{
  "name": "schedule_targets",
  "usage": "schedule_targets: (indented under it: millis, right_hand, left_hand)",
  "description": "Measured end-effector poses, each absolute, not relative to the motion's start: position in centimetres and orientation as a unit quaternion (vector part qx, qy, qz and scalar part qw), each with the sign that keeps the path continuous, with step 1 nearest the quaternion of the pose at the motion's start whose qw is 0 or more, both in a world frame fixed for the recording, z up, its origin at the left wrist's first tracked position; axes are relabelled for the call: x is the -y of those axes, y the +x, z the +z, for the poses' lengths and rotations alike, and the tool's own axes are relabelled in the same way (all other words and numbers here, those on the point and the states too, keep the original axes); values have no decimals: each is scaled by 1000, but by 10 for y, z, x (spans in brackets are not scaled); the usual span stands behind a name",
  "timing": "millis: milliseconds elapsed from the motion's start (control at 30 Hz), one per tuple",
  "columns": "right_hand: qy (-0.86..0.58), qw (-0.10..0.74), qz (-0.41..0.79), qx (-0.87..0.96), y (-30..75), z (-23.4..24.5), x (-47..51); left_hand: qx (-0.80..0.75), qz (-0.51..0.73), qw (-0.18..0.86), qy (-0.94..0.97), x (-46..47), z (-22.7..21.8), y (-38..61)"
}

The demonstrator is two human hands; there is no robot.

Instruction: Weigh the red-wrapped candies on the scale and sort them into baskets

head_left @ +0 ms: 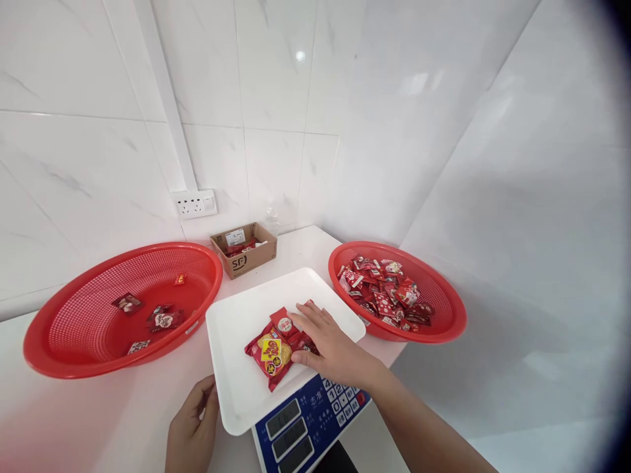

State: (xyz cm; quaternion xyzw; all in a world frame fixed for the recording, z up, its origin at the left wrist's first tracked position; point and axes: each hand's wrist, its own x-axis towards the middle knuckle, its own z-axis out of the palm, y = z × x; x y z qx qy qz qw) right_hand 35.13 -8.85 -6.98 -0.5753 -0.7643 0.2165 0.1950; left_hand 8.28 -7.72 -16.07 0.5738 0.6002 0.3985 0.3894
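Fingers spread and flat, the right hand [328, 345] lies on a small pile of red snack packets [271, 351], pressing on them rather than closing around any. The packets sit in the middle of a white tray [231, 322] that rests on a blue-faced weighing scale [315, 414]. At the tray's near left corner the left hand [192, 427] is loosely curled; whether it grips the rim cannot be told. A red basket [59, 355] with a few packets stands to the left, and a second red basket [444, 328], holding many more packets, stands to the right. A cardboard box [244, 263] sits behind, by the wall.
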Motion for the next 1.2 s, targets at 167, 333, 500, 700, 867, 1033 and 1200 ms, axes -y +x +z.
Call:
schedule_targets:
  millis: [167,333,500,700,867,1033,1200]
  right_hand:
    - [-564,162,216,780,335,-67,82]
    - [-556,146,206,792,323,-67,76]
    - [-548,121,194,805,318,-64,75]
    - [-544,116,193,809,321,-64,65]
    - [-552,115,195,803,330,-63,59]
    - [-575,138,202,781,351,-56,66]
    - [-608,184,188,749,366,-55,81]
  left_hand:
    - [-602,394,396,571,78,-160,82]
    - [-598,397,404,567,77,-158,83]
    - [-594,382,408,579,77,-160,80]
    - [-592,374,404,589,77,-164,79]
    - [-596,360,398,597,78,-163,79]
    - [-597,364,393,597,78,-163,79]
    - [-594,353,401,602,79,-163,80]
